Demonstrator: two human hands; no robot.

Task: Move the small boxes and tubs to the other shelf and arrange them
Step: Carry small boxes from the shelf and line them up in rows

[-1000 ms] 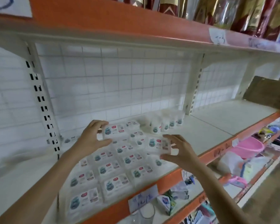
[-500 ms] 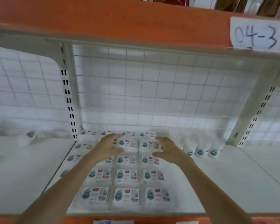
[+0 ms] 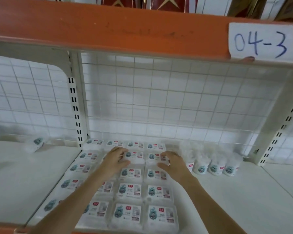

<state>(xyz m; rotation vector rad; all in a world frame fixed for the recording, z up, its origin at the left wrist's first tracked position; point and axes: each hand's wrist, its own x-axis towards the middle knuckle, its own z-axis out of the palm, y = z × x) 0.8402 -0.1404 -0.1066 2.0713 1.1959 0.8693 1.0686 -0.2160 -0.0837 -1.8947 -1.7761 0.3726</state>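
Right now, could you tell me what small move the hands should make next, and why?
Probably nudge the two boxes under the left hand and right hand square with the grid of boxes, since both hands rest on that second row from the back.

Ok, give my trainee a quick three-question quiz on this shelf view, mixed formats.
1. True or false: the tubs stand to the right of the flat boxes.
2. What is written on the label on the orange beam?
3. Where is the left hand? A) on the tubs B) on the boxes near the back rows C) on the label

Key: 1 true. 2 "04-3". 3 B; the right hand also rests on the boxes beside it.
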